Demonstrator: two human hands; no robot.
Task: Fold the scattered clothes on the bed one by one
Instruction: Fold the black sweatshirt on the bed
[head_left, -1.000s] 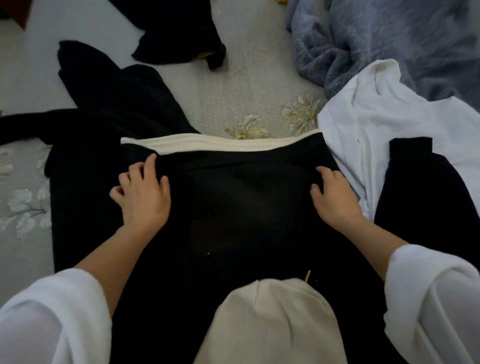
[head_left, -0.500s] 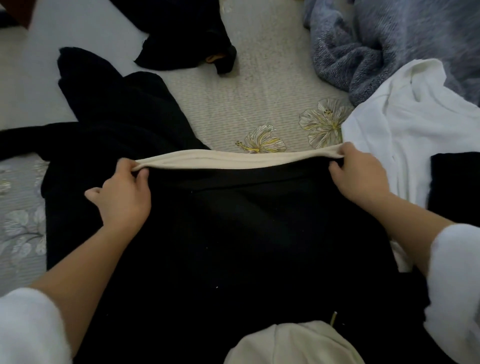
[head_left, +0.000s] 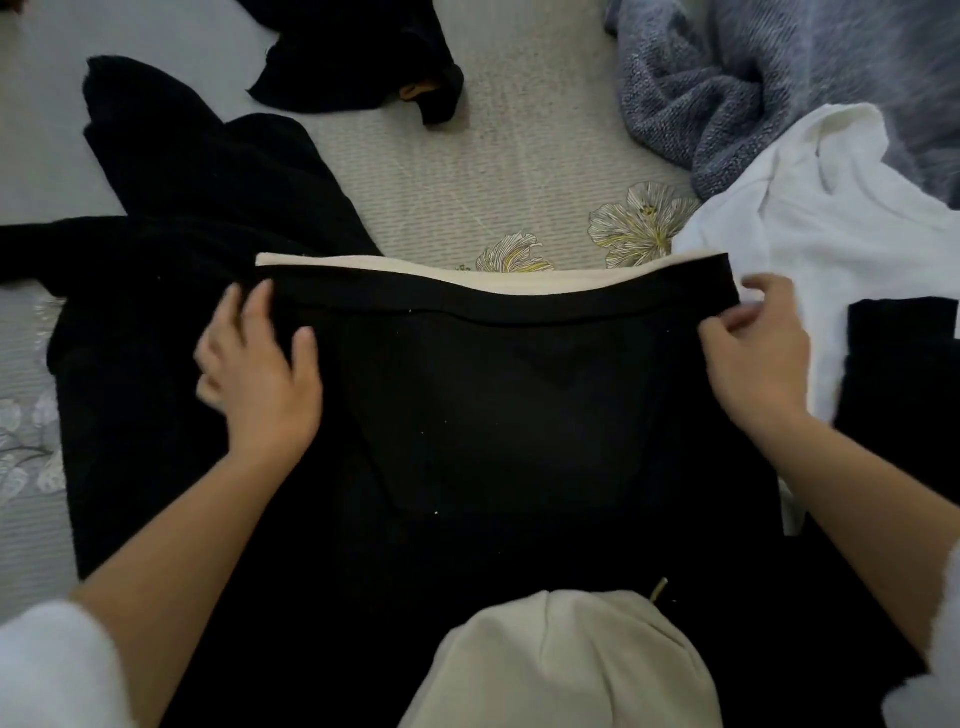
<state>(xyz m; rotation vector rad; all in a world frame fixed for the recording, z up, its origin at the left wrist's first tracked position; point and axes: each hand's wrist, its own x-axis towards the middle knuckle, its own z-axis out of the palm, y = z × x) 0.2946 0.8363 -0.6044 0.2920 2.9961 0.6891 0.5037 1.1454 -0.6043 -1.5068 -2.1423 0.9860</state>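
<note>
On the bed, black garment points hem-away; left hand, right hand spread.

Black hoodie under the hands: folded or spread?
Spread flat: the black hoodie lies full length on the bed, hem band straight across the far end, cream hood nearest. Sleeves hidden; tucked or not, cannot tell.

Matt black garment, seemingly knit.
</note>
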